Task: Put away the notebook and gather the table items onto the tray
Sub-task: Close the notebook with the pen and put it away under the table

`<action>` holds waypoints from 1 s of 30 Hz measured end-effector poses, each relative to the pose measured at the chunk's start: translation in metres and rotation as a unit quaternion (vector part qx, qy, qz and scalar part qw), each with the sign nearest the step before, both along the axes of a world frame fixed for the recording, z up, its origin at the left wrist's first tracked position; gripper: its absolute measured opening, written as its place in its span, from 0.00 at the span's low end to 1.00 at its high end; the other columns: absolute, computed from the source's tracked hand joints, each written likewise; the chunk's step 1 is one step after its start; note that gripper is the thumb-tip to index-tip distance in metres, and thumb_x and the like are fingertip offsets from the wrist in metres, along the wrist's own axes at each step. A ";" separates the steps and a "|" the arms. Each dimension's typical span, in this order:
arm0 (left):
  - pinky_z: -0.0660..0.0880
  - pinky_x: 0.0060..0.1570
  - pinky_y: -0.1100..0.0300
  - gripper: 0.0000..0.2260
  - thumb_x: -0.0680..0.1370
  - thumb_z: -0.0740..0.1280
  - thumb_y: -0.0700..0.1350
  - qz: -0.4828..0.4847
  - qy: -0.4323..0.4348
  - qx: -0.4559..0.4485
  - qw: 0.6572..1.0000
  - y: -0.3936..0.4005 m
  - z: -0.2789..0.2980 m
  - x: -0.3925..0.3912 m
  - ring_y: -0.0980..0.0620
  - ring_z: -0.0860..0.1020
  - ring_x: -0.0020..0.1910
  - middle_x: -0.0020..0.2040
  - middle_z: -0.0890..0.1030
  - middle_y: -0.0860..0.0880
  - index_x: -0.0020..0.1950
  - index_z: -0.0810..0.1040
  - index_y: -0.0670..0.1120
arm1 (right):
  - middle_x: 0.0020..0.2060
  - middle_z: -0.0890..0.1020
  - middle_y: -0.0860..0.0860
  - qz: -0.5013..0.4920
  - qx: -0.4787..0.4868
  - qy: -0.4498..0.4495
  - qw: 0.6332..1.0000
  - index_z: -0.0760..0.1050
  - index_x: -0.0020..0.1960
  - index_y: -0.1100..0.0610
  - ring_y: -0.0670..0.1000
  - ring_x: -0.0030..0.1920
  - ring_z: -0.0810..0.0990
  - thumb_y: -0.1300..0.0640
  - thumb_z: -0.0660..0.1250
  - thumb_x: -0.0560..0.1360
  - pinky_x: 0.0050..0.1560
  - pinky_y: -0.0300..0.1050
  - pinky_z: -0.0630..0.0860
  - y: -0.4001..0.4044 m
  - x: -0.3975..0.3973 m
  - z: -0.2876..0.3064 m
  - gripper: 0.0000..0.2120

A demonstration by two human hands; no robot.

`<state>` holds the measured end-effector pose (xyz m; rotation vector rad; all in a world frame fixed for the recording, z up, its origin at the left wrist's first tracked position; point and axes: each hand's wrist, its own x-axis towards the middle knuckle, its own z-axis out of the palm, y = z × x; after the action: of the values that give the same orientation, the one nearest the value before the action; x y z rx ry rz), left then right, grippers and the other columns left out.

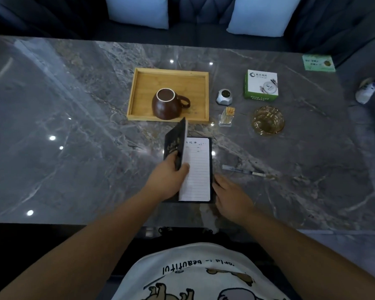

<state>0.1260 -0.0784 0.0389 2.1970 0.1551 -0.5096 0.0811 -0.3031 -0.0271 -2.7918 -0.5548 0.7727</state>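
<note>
A black notebook (198,169) lies open on the grey marble table (74,126), its lined right page facing up. My left hand (171,178) grips the left cover and the pages with it, lifted upright over the spine. Flat against the notebook's right edge rests my right hand (230,195), fingers spread. Beyond the notebook sits a wooden tray (139,94) with a brown mug (167,105) lying upside down on it. A pen (243,171) lies to the right of the notebook.
Right of the tray stand a small silver device (224,96), a glass toothpick holder (226,116), a green-and-white box (261,84) and an amber glass ashtray (267,122). A green card (318,62) lies at the far right corner. A dark sofa with pale cushions (139,11) backs the table.
</note>
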 end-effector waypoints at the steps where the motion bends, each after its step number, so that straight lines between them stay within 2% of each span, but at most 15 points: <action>1: 0.71 0.37 0.61 0.24 0.78 0.59 0.57 -0.014 0.002 0.020 1.000 -0.011 -0.003 0.000 0.58 0.73 0.40 0.51 0.74 0.56 0.72 0.63 0.49 | 0.78 0.52 0.54 0.000 -0.015 0.002 1.000 0.53 0.77 0.58 0.53 0.76 0.52 0.55 0.55 0.79 0.75 0.49 0.53 -0.006 -0.003 -0.001 0.28; 4: 0.73 0.38 0.57 0.25 0.78 0.59 0.55 -0.051 0.008 0.084 0.995 -0.039 -0.014 0.003 0.51 0.76 0.42 0.54 0.79 0.47 0.71 0.62 0.44 | 0.78 0.50 0.54 0.008 -0.049 0.000 0.999 0.50 0.77 0.58 0.55 0.77 0.50 0.55 0.54 0.78 0.75 0.54 0.48 -0.017 -0.011 -0.003 0.29; 6: 0.73 0.40 0.55 0.30 0.79 0.58 0.55 -0.087 0.026 0.134 0.987 -0.052 -0.025 0.004 0.45 0.78 0.47 0.56 0.79 0.42 0.75 0.56 0.41 | 0.78 0.50 0.53 0.015 -0.071 -0.010 0.997 0.50 0.77 0.57 0.55 0.77 0.49 0.55 0.53 0.78 0.74 0.55 0.47 -0.019 -0.014 -0.004 0.29; 9: 0.71 0.42 0.51 0.37 0.78 0.57 0.60 -0.178 0.081 0.239 0.951 -0.062 -0.042 -0.001 0.40 0.76 0.57 0.67 0.71 0.39 0.77 0.45 0.41 | 0.78 0.47 0.52 0.014 -0.081 -0.006 0.997 0.46 0.78 0.55 0.55 0.77 0.46 0.55 0.52 0.78 0.74 0.54 0.45 -0.021 -0.017 -0.007 0.30; 11: 0.69 0.39 0.50 0.40 0.77 0.54 0.64 -0.224 0.090 0.293 0.925 -0.062 -0.052 -0.010 0.38 0.75 0.57 0.71 0.65 0.39 0.76 0.39 0.41 | 0.78 0.45 0.52 0.014 -0.081 -0.001 0.997 0.45 0.78 0.54 0.54 0.77 0.44 0.54 0.52 0.78 0.74 0.54 0.45 -0.024 -0.019 -0.009 0.31; 13: 0.70 0.37 0.51 0.39 0.78 0.53 0.64 -0.235 0.070 0.304 0.921 -0.058 -0.060 -0.014 0.38 0.76 0.55 0.71 0.65 0.40 0.76 0.39 0.42 | 0.78 0.44 0.51 0.017 -0.078 0.005 0.997 0.44 0.78 0.54 0.53 0.77 0.42 0.54 0.54 0.78 0.74 0.54 0.45 -0.026 -0.018 -0.010 0.32; 17: 0.72 0.42 0.50 0.32 0.80 0.56 0.56 -0.230 0.044 0.263 0.936 -0.044 -0.064 -0.005 0.39 0.77 0.53 0.66 0.72 0.41 0.77 0.46 0.44 | 0.78 0.41 0.51 0.026 -0.078 0.014 0.997 0.43 0.78 0.54 0.53 0.77 0.41 0.53 0.56 0.78 0.75 0.54 0.45 -0.027 -0.018 -0.010 0.34; 20: 0.74 0.48 0.51 0.21 0.79 0.59 0.49 -0.250 -0.051 0.181 0.950 -0.022 -0.060 -0.009 0.40 0.78 0.54 0.60 0.78 0.42 0.72 0.66 0.46 | 0.78 0.41 0.51 0.030 -0.081 0.013 0.996 0.42 0.78 0.54 0.54 0.77 0.41 0.53 0.56 0.78 0.75 0.56 0.46 -0.027 -0.019 -0.010 0.34; 22: 0.76 0.47 0.49 0.17 0.76 0.61 0.49 -0.288 -0.178 0.182 0.923 -0.002 -0.060 -0.017 0.37 0.79 0.50 0.54 0.80 0.41 0.63 0.76 0.44 | 0.78 0.41 0.51 0.034 -0.084 0.012 0.996 0.42 0.78 0.54 0.54 0.77 0.41 0.53 0.56 0.78 0.75 0.57 0.46 -0.027 -0.019 -0.010 0.34; 23: 0.76 0.49 0.47 0.19 0.75 0.61 0.52 -0.303 -0.232 0.207 0.901 0.009 -0.063 -0.021 0.37 0.78 0.52 0.55 0.79 0.41 0.61 0.77 0.44 | 0.78 0.42 0.51 0.036 -0.087 0.011 0.996 0.42 0.78 0.54 0.54 0.77 0.41 0.53 0.56 0.77 0.75 0.57 0.47 -0.028 -0.019 -0.011 0.34; 24: 0.74 0.54 0.44 0.23 0.74 0.60 0.57 -0.320 -0.247 0.237 0.884 0.018 -0.066 -0.025 0.36 0.76 0.58 0.61 0.78 0.41 0.63 0.76 0.45 | 0.78 0.42 0.51 0.037 -0.089 0.009 0.995 0.42 0.78 0.54 0.54 0.77 0.41 0.52 0.56 0.77 0.75 0.57 0.47 -0.028 -0.019 -0.011 0.34; 25: 0.68 0.62 0.41 0.29 0.74 0.60 0.62 -0.345 -0.219 0.268 0.872 0.026 -0.068 -0.030 0.37 0.69 0.67 0.69 0.71 0.42 0.69 0.71 0.46 | 0.78 0.42 0.51 0.037 -0.090 0.009 0.995 0.42 0.78 0.54 0.54 0.77 0.41 0.52 0.56 0.77 0.75 0.57 0.47 -0.028 -0.018 -0.012 0.34; 26: 0.59 0.69 0.40 0.35 0.73 0.57 0.67 -0.372 -0.183 0.297 0.860 0.033 -0.072 -0.034 0.39 0.58 0.74 0.76 0.60 0.43 0.74 0.63 0.48 | 0.78 0.42 0.51 0.037 -0.088 0.009 0.995 0.42 0.78 0.54 0.54 0.77 0.41 0.52 0.56 0.77 0.75 0.57 0.46 -0.028 -0.018 -0.013 0.34; 28: 0.42 0.72 0.42 0.43 0.70 0.52 0.73 -0.408 -0.134 0.337 0.838 0.040 -0.082 -0.039 0.41 0.39 0.76 0.77 0.42 0.45 0.77 0.45 0.49 | 0.78 0.42 0.51 0.038 -0.085 0.009 0.996 0.42 0.78 0.54 0.54 0.77 0.41 0.52 0.56 0.77 0.75 0.56 0.46 -0.028 -0.018 -0.014 0.34; 30: 0.39 0.71 0.41 0.45 0.70 0.52 0.73 -0.405 -0.130 0.356 0.832 0.036 -0.086 -0.043 0.41 0.34 0.74 0.77 0.38 0.44 0.77 0.41 0.49 | 0.78 0.42 0.51 0.038 -0.085 0.008 0.996 0.43 0.78 0.54 0.53 0.77 0.41 0.53 0.56 0.77 0.75 0.55 0.46 -0.029 -0.018 -0.013 0.34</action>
<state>0.0834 -0.0428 -0.0471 2.9996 -0.9208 -0.6598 0.0633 -0.3317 -0.0401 -2.9305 -0.6234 0.8955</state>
